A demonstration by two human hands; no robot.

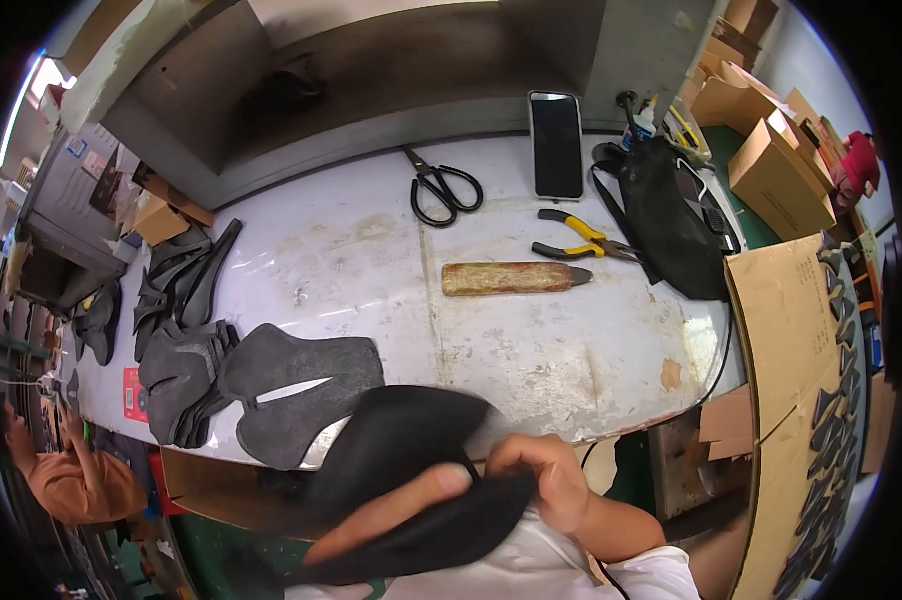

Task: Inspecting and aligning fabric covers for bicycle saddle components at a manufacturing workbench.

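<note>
Head view: both hands gripped a black curved shoe-upper piece [411, 470] at the near edge of the white workbench [531, 340]. Right hand [546, 480] pinched its upper edge; left hand [391, 515] clasped it from below, thumb on top. A stack of grey cut uppers [271, 385] lay just left; scissors [443, 188], yellow-handled pliers [576, 238], a wooden-handled tool [516, 277] and a phone [556, 145] lay farther back.

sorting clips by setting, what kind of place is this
Probably a small shoe or leather-goods workshop. Stacks of dark cut pieces lie on a worn white workbench, with scissors and pliers near them, and both hands hold a black piece.
</note>
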